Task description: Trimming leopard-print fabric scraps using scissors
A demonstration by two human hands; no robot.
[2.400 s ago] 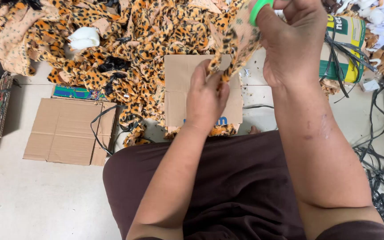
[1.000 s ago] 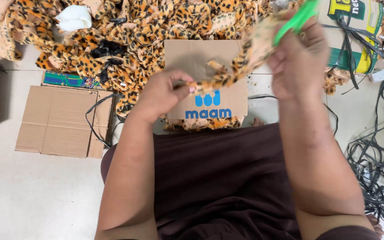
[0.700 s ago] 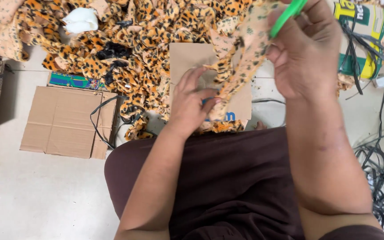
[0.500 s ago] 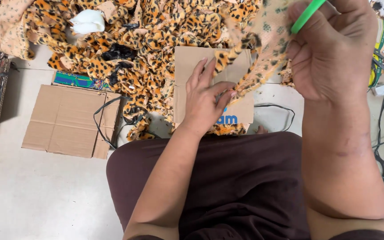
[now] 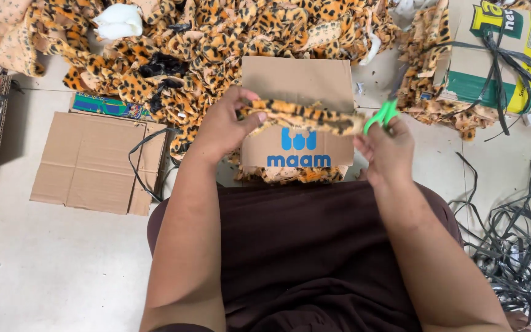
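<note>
A strip of orange leopard-print plush fabric is stretched level between my two hands, above a flat cardboard sheet on the floor. My left hand pinches its left end. My right hand grips its right end together with green-handled scissors, whose blades I cannot see. My lap in dark brown cloth fills the lower middle.
A big heap of leopard-print fabric pieces lies across the top, with a white scrap on it. Flattened cardboard lies at left. A strapped green and yellow box stands at top right, black strapping tangled at right.
Both hands came down from a raised position. The fabric, held slanting up toward my right hand before, is now pulled out level between the hands. The view shifted slightly.
</note>
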